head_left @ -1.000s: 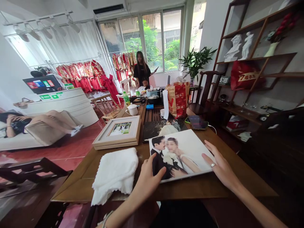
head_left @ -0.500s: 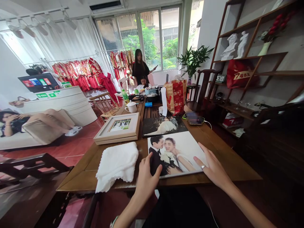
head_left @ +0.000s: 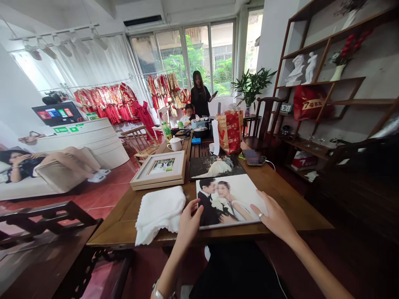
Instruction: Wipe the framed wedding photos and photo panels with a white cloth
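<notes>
A large white wedding photo print (head_left: 237, 193) lies flat at the near edge of the wooden table (head_left: 289, 199). My left hand (head_left: 188, 222) grips its near left corner, fingers curled over the edge. My right hand (head_left: 274, 218), with a ring on one finger, rests flat on its near right corner, fingers stretched out. A folded white cloth (head_left: 158, 211) lies just left of the print. Behind the print lies a dark wedding photo (head_left: 215, 166), and a wooden picture frame (head_left: 160, 169) sits to its left.
Farther back stand a red gift bag (head_left: 230, 131), a white teapot (head_left: 175, 143), a phone on a cable (head_left: 254, 158) and small items. A person (head_left: 199, 97) stands by the window. A dark chair (head_left: 50, 218) is at left, wooden shelves (head_left: 327, 83) at right.
The view has pulled back slightly from the table. My left hand shifted from lying on the photo to gripping its left corner edge. The standing person moved right.
</notes>
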`<state>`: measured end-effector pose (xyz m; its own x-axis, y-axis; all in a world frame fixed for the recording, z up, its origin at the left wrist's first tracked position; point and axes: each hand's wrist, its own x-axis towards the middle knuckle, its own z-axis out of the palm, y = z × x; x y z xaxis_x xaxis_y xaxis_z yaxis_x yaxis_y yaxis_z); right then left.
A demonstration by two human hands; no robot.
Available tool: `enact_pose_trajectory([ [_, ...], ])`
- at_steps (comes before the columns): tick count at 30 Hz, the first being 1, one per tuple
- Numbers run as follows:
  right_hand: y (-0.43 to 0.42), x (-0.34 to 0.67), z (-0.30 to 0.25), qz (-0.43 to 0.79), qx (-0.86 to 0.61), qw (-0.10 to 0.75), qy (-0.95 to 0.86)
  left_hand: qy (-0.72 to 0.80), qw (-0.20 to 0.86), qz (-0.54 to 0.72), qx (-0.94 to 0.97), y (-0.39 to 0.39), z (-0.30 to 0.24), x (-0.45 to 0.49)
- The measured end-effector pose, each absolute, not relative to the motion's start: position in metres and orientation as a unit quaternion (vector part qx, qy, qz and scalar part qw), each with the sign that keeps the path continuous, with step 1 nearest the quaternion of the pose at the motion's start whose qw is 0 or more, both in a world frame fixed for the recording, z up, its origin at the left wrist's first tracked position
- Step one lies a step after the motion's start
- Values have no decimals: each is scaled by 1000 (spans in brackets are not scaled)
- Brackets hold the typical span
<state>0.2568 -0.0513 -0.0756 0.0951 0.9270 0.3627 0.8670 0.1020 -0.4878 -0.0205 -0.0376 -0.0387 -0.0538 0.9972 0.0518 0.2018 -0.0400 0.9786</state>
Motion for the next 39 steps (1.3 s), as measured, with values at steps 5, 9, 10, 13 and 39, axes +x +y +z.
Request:
enact_pose_trajectory([
  [5, -52, 257, -77, 34, -663, 326, -673, 530, 461, 481, 525, -37, -31, -28],
  [9, -55, 256, -76, 24, -658, 331, -676, 513, 468, 501, 517, -40, -28, -28],
  [10, -56, 255, -76, 23, -659, 328, -676, 514, 462, 504, 518, -41, -28, -28],
  [13, -60, 251, -74, 19, -666, 317, -675, 521, 455, 499, 522, -41, -30, -29],
  [39, -68, 220, -47, 71, -532, 571, -621, 395, 307, 383, 776, -21, -50, -30],
])
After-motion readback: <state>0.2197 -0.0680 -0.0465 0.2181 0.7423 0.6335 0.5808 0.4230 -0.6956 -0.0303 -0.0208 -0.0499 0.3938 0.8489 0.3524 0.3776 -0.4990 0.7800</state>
